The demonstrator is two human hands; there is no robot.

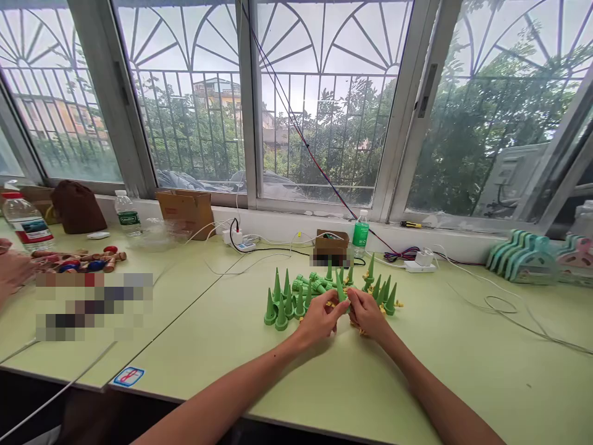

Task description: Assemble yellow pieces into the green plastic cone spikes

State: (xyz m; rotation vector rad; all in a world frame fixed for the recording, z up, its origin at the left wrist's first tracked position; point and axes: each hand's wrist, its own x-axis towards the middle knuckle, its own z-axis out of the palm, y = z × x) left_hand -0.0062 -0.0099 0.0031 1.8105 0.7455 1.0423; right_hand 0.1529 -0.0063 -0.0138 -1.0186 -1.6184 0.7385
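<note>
Both my hands meet over the light green table (417, 371), pinching one green cone-shaped spike (340, 290) between them. My left hand (319, 320) grips its lower part, fingers closed. My right hand (368, 314) closes on it from the right. Several more green spikes (282, 303) stand upright to the left, others (382, 285) stand or lie behind and to the right. Small yellow pieces (361, 330) lie under my hands.
A green-capped bottle (360, 233), a small brown box (331, 246), chargers and cables (419, 258) sit along the window sill. Cardboard box (186, 212) and water bottles (26, 222) stand left. Another person's hand (13, 271) and wooden toys (81, 259) lie at far left. Pastel racks (523, 256) stand right.
</note>
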